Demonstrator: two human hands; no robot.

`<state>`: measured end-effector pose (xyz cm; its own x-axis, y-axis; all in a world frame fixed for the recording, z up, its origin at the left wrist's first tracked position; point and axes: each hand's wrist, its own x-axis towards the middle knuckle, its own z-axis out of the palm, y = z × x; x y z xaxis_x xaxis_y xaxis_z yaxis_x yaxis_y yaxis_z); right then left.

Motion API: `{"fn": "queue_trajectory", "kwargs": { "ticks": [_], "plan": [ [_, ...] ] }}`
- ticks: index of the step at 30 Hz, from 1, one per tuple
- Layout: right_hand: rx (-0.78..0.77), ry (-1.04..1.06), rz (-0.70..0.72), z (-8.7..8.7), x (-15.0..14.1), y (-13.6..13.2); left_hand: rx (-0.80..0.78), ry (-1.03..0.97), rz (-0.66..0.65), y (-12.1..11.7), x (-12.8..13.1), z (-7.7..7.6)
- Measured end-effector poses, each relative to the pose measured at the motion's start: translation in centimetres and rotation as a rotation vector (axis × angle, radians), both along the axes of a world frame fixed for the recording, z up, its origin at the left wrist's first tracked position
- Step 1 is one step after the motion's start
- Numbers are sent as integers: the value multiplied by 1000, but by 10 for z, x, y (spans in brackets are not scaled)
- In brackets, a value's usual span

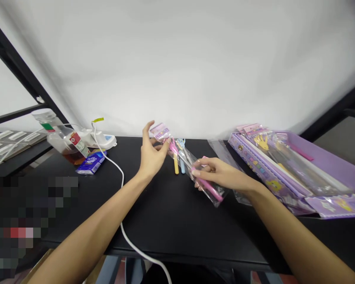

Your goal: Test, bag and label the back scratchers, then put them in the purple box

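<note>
A pink back scratcher [210, 188] with a metal shaft lies slanted in a clear plastic bag with a printed header card [159, 131]. My left hand [153, 154] pinches the bag's upper end near the pink claw head, index finger raised. My right hand [219, 173] is closed around the bag where the pink handle meets the shaft. Behind the bag, a yellow-handled back scratcher [176, 165] and a blue one [182, 163] lie side by side on the black table [177, 221]. The bag partly covers their upper ends.
At right, a purple display box [328, 154] holds several bagged back scratchers, one with a yellow claw [262, 142]. A clear plastic wrapper [221, 152] lies beside it. At left are a tilted bottle [66, 138], a blue packet [91, 162], a power strip [106, 140] and a white cable [122, 227].
</note>
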<state>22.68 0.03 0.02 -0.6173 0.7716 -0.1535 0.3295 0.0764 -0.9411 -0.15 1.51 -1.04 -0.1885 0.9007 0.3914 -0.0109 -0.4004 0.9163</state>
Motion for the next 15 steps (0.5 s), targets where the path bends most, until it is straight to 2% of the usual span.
{"fn": "queue_trajectory", "kwargs": {
  "ticks": [2,4,8,11,15],
  "plan": [
    [2,-25,16,2,3,0,1,-57,70,2,-3,0],
    [29,-17,-31,1,4,1,-41,-119,73,4,-4,-1],
    [92,-16,-98,-2,3,2,-163,-224,-33,4,-3,-1],
    [122,-14,-125,-2,1,-1,-196,-306,-83,2,0,0],
    [156,-33,-161,6,5,-4,-274,-360,-176,1,8,4]
  ]
}}
